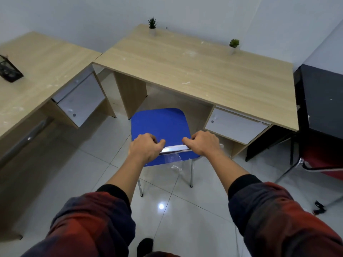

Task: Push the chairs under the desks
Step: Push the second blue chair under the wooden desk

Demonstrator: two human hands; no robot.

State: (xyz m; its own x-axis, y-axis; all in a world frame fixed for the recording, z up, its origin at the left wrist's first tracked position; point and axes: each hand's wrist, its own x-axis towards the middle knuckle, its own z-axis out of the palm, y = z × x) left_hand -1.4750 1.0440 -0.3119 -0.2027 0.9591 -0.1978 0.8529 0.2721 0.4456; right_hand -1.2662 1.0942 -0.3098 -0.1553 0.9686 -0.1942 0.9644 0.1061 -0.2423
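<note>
- Blue chair [161, 125] on tiled floor [104, 164], facing the kneehole of the middle desk [194, 71]; front seat edge just under the desk's front edge, rest of seat out in the open.
- Kneehole bounded by wood panel [132, 93] at left, white drawer unit [235, 127] at right; chair sits between, gaps both sides.
- Left hand [145, 147] and right hand [202, 143] both curled round the chrome top rail [175, 149] of the backrest.
- Chair: blue seat and back, chrome legs, plastic wrap scraps on back.
- Second desk [37, 67] left, cut off by frame. Red chair [323, 160] at right, partly cut off.
</note>
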